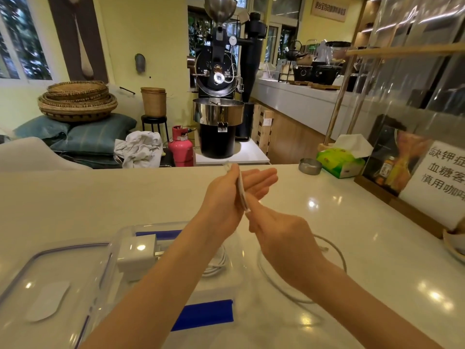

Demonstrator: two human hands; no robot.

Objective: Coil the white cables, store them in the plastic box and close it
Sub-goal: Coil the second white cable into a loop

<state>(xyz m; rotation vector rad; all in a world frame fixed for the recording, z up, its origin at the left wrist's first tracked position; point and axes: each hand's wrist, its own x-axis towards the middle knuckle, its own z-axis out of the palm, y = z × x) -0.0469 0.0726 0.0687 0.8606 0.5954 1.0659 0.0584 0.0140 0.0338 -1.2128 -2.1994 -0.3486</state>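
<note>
A white cable (241, 190) runs in a few strands across the palm of my left hand (226, 195), whose fingers point straight out while the thumb presses the cable. My right hand (276, 238) pinches the same cable just below that palm. The rest of the cable trails down to the white counter and lies in a loose loop (337, 250) to the right. The clear plastic box (206, 316), with blue clasps, stands open under my left forearm. It holds a white power adapter (137, 255) and a coiled white cable (217, 264). Its clear lid (32, 265) lies to the left.
At the counter's far right stand a steel ashtray (310, 166), a green tissue box (339, 163) and a framed paper sign (437, 177). The rim of a bowl (453, 245) shows at the right edge. A coffee roaster (219, 96) stands beyond the counter.
</note>
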